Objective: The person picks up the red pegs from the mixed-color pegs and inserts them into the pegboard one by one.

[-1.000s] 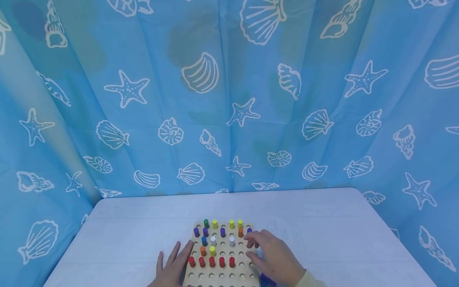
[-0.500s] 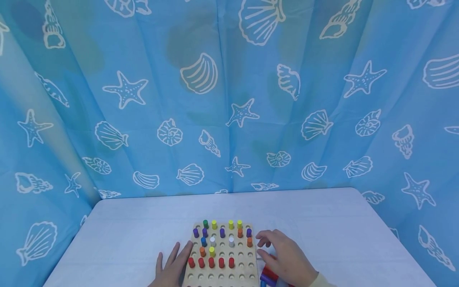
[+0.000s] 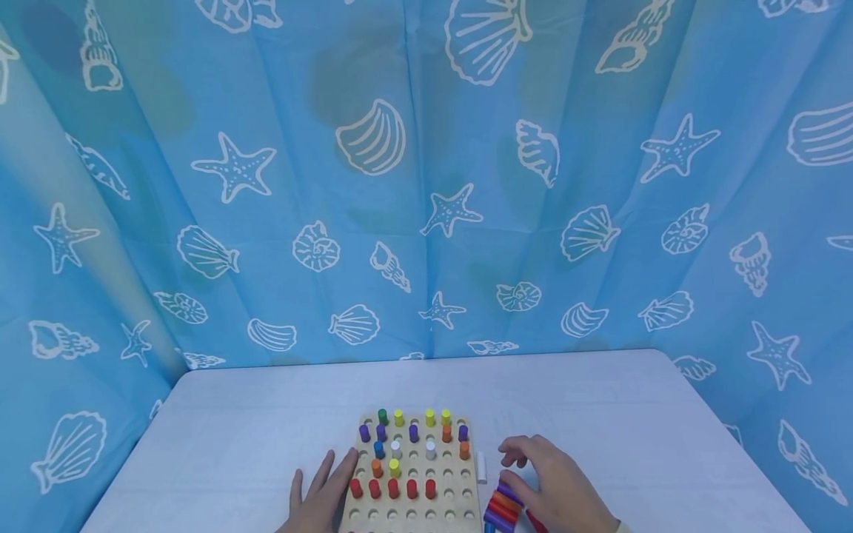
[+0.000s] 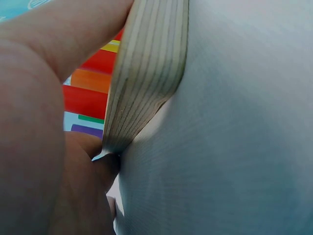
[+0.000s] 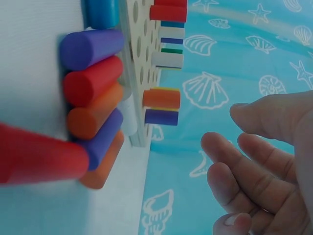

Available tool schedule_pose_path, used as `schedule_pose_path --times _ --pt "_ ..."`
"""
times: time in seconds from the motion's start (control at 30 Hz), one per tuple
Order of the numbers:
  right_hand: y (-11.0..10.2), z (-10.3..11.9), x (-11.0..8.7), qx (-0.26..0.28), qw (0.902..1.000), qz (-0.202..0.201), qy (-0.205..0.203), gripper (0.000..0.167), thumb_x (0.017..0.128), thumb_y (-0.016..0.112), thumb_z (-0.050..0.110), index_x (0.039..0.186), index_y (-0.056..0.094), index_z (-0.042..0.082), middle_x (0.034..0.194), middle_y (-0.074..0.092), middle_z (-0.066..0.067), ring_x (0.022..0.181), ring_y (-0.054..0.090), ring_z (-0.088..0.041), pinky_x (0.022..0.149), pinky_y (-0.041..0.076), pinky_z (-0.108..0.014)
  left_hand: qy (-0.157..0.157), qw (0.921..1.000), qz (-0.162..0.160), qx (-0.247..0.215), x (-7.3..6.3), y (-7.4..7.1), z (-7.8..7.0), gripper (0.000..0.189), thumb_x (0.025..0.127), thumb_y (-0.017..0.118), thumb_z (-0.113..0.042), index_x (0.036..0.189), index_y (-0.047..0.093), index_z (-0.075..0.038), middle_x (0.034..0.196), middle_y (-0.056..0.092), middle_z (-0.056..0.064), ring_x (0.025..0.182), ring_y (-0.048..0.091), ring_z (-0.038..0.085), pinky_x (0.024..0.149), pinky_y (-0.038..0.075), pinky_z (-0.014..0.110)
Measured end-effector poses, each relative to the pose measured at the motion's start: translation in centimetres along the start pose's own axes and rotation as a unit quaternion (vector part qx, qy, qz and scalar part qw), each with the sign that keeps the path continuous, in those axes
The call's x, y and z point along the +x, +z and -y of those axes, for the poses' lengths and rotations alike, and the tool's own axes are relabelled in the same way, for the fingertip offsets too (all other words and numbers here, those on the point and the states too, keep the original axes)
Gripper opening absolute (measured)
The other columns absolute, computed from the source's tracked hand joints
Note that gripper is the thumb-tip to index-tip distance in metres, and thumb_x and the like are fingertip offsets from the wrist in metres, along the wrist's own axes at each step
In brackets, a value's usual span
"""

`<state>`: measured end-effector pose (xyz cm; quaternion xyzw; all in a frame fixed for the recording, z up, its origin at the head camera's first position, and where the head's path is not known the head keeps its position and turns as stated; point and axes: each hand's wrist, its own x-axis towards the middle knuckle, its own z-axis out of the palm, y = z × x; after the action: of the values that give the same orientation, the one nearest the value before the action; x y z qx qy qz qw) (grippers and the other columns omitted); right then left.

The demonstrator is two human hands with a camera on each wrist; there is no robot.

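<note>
A wooden pegboard (image 3: 414, 514) with round holes lies on the table. My left hand (image 3: 318, 497) rests along its left edge, fingers spread and straight. In the left wrist view, the board's layered side (image 4: 146, 73) shows right beside the fingers. My right hand (image 3: 556, 481) hovers just right of the board, over loose pegs, fingers loosely bent with nothing between them. Below it a purple peg (image 5: 90, 49), a red peg (image 5: 95, 81) and an orange peg (image 5: 95, 111) lie side by side among several others. An orange peg (image 3: 464, 450) stands at the right end of the third row.
Several red pegs (image 3: 393, 488) stand in a row on the board; yellow, purple, white, blue and green ones fill holes farther back. One white peg (image 3: 481, 468) lies by the board's right edge. Behind the white table (image 3: 266, 400) hangs a blue shell-print curtain (image 3: 426, 185).
My right hand has moved from above the board's right side rightward and nearer, over the loose pegs. An orange peg now shows in the third row. The left hand has stayed put.
</note>
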<state>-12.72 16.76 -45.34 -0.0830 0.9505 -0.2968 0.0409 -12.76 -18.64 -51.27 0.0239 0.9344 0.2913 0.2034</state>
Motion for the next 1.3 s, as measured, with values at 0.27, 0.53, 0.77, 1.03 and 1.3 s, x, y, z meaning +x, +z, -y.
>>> schedule_pose_path --times 0.27,0.53,0.77,1.03,1.3 --pt "-0.1 -0.7 -0.5 -0.008 0.9990 0.013 0.042 0.037 0.085 0.082 0.032 0.114 0.066 0.017 0.091 0.060 0.010 0.085 0.058 -0.009 0.085 0.060 -0.042 0.006 1.0000 0.000 -0.003 0.0 0.1 0.1 0.134 0.056 0.077 -0.082 0.160 0.026 -0.014 0.162 0.032 0.008 0.151 0.008 0.045 0.108 -0.020 0.075" --pt "0.1 -1.4 -0.8 -0.022 0.9983 0.025 0.049 0.035 0.084 0.082 0.033 0.111 0.067 0.017 0.088 0.060 0.009 0.081 0.058 -0.008 0.085 0.060 -0.043 0.017 0.9998 -0.004 -0.003 -0.1 0.1 0.1 0.132 0.059 0.076 -0.082 0.160 0.026 -0.014 0.162 0.033 0.009 0.152 0.009 0.044 0.108 -0.019 0.075" --pt "0.5 -2.2 -1.3 -0.043 0.9985 0.007 0.032 0.026 0.085 0.081 0.027 0.106 0.068 0.018 0.083 0.059 0.012 0.080 0.059 -0.007 0.077 0.059 -0.033 0.025 0.9996 -0.005 -0.007 0.0 0.1 0.2 0.128 0.064 0.075 -0.080 0.160 0.025 -0.013 0.161 0.034 0.009 0.152 0.008 0.044 0.109 -0.018 0.075" --pt "0.4 -2.9 -1.7 -0.066 0.9976 0.013 0.018 0.023 0.087 0.080 0.028 0.105 0.069 0.019 0.083 0.057 0.013 0.078 0.057 -0.004 0.072 0.056 -0.028 0.027 0.9996 -0.007 -0.007 -0.2 -0.1 0.0 0.126 0.066 0.075 -0.078 0.160 0.025 -0.012 0.162 0.033 0.011 0.152 0.007 0.044 0.109 -0.017 0.075" --pt "0.8 -3.5 -1.6 -0.068 0.9956 0.054 0.033 0.027 0.089 0.077 0.034 0.109 0.068 0.018 0.083 0.055 0.011 0.075 0.051 -0.006 0.070 0.055 -0.030 0.022 0.9997 -0.010 0.005 -0.2 0.0 -0.1 0.124 0.067 0.073 -0.079 0.160 0.026 -0.011 0.161 0.035 0.011 0.151 0.007 0.045 0.110 -0.016 0.075"
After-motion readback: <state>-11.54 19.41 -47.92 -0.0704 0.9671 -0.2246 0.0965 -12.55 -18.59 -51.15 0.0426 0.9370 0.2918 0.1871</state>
